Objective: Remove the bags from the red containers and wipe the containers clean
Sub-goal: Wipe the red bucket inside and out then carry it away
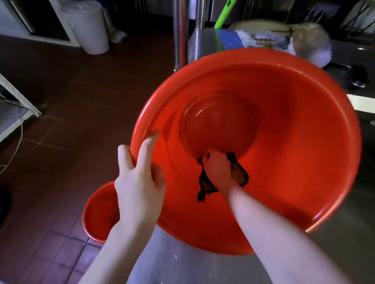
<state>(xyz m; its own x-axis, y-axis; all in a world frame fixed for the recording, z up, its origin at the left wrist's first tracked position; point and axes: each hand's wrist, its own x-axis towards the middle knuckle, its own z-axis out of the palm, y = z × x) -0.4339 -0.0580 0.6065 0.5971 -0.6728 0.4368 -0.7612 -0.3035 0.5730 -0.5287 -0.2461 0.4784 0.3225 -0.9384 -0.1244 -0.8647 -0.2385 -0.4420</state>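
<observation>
- Hands first: my left hand [138,182] grips the left rim of the big red basin [288,145], thumb outside and fingers hooked over the lip. My right hand [217,168] is closed round a dark-edged cloth [239,175], pressing it to the inner wall just below the basin's round bottom.
- Lower left, a small red container [98,213] sits on the floor [56,94], just beside the counter [188,269] and partly behind my left forearm. If the basin drops, it would likely land on that one. I cannot tell whether it holds a bag.
- My left grip looks like the main thing keeping the basin tipped toward me. The plastic is glossy, perhaps wet, so a hard push from the cloth could slide the rim out of my fingers.
- The basin hangs past the counter's left edge, with only its lower side over the steel, so scrubbing down and leftward could roll it off. No bag shows inside it.
- The cloth is bunched, so a loose tail could drag and leave streaks.
- Toward the far right corner a metal bowl [313,46] sits near the basin's raised rim, and swinging the basin round could knock it.
</observation>
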